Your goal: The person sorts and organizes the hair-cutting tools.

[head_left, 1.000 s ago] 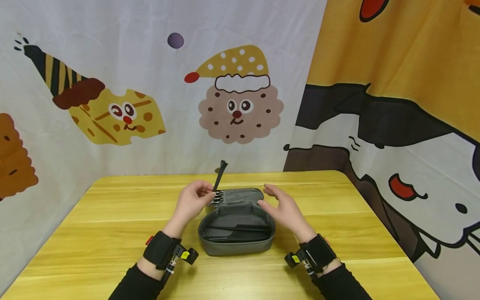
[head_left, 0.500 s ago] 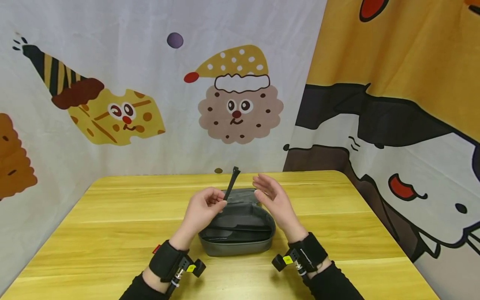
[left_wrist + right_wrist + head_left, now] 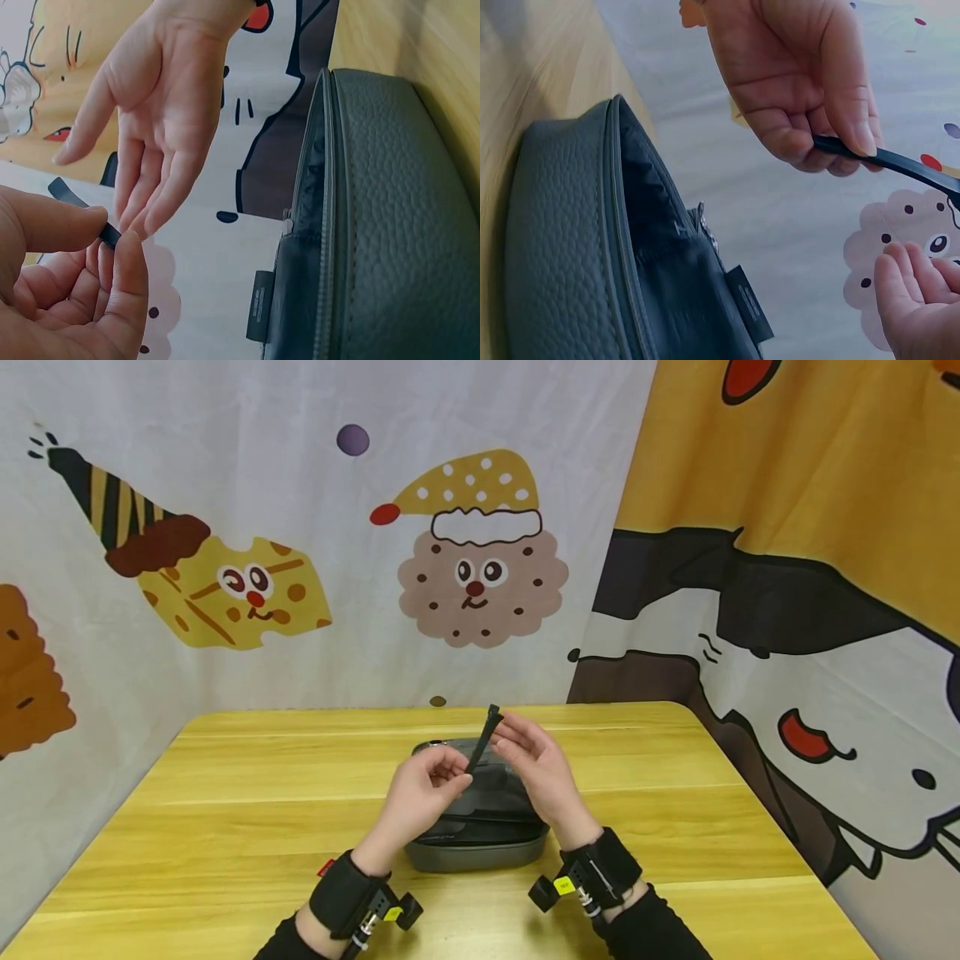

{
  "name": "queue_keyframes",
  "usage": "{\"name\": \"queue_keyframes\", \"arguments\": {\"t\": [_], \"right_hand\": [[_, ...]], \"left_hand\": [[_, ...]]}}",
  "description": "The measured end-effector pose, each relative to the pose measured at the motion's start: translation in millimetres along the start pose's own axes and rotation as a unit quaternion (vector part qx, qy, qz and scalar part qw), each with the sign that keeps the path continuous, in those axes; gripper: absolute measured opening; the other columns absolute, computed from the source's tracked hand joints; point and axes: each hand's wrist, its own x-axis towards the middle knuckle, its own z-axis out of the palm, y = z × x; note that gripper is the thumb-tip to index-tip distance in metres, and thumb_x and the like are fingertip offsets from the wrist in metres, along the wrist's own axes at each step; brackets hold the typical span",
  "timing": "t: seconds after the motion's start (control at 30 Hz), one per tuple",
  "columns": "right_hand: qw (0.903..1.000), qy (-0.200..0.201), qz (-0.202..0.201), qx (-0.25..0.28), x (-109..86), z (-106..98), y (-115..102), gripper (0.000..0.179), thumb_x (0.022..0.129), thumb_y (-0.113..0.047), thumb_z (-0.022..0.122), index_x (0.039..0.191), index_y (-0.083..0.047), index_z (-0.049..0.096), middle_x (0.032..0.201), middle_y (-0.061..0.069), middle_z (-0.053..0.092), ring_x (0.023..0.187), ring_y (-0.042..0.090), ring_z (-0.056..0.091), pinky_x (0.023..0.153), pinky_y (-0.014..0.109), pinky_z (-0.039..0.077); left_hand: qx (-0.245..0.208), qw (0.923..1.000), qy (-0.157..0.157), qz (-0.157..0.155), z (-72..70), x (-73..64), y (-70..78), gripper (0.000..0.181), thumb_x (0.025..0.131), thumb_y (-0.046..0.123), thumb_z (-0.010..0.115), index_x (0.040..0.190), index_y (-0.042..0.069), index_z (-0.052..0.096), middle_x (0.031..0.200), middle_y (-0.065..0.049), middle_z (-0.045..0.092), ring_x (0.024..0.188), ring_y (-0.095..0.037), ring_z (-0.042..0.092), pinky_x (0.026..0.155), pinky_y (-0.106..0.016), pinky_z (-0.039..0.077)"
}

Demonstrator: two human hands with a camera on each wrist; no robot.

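Note:
My left hand (image 3: 422,789) pinches a slim, slightly curved black stick-like tool (image 3: 482,743) between thumb and fingertips; its broader end points up and away. The lower end is hidden in the fingers. My right hand (image 3: 546,772) is raised beside the tool's upper end, fingers extended and palm turned to it, gripping nothing. The tool's end overlaps the right fingertips in the head view. Below both hands stands an unzipped dark grey zip case (image 3: 476,858), its lid laid back. Its pebbled wall (image 3: 405,195) and a black fabric tab (image 3: 748,304) show in the wrist views.
Dark flat items (image 3: 480,833) lie inside the case. Small silver metal pieces (image 3: 433,744) show at the lid's left. The light wooden table (image 3: 225,827) ends behind the case, before a printed cartoon curtain (image 3: 300,668). Black camera bands (image 3: 348,893) wrap both wrists.
My left hand has drawn the black tool away from the lid's left side, rightward and nearer, over the case. My right hand has shifted slightly left to beside the tool's end.

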Motion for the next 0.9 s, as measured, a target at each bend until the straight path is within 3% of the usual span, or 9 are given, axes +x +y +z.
{"name": "queue_keyframes", "arguments": {"t": [0.27, 0.53, 0.77, 0.9], "right_hand": [[0.9991, -0.001, -0.009, 0.041, -1.1, 8, -1, 0.037, 0.101, -0.007, 0.057, 0.135, 0.007, 0.051, 0.131, 0.029, 0.056, 0.115, 0.026, 0.063, 0.102, 0.042, 0.046], [0.9979, 0.004, -0.005, 0.064, -2.2, 11, 0, 0.035, 0.1, -0.007, 0.058, 0.128, 0.013, 0.053, 0.108, 0.006, 0.068, 0.105, 0.023, 0.066, 0.092, 0.036, 0.053], [0.9974, 0.025, 0.001, 0.067, -2.6, 13, -1, 0.013, 0.1, -0.005, 0.057, 0.111, -0.002, 0.064, 0.102, 0.007, 0.068, 0.1, 0.022, 0.066, 0.088, 0.034, 0.055], [0.9974, 0.029, 0.001, 0.065, -2.3, 14, 0, 0.019, 0.1, -0.005, 0.057, 0.114, 0.009, 0.06, 0.101, 0.007, 0.068, 0.099, 0.022, 0.066, 0.087, 0.034, 0.055]], "left_hand": [[0.002, 0.9999, -0.003, 0.016, 5.4, -0.9, 0.6, 0.011, 0.088, 0.002, 0.073, 0.095, 0.009, 0.068, 0.082, 0.0, 0.063, 0.072, -0.015, 0.061, 0.065, -0.029, 0.053], [0.03, 0.9991, 0.01, 0.029, 9.0, -1.7, 1.1, 0.014, 0.086, 0.0, 0.075, 0.094, 0.01, 0.069, 0.082, 0.004, 0.062, 0.073, -0.013, 0.06, 0.065, -0.028, 0.052], [0.038, 0.9988, 0.012, 0.028, 9.7, -2.6, 0.7, 0.015, 0.086, 0.001, 0.075, 0.094, 0.011, 0.069, 0.083, 0.004, 0.062, 0.073, -0.012, 0.059, 0.065, -0.027, 0.052], [0.042, 0.9986, 0.013, 0.028, 10.1, -3.0, 1.1, 0.015, 0.086, 0.001, 0.076, 0.094, 0.011, 0.068, 0.083, 0.004, 0.061, 0.073, -0.012, 0.059, 0.065, -0.027, 0.052]]}}
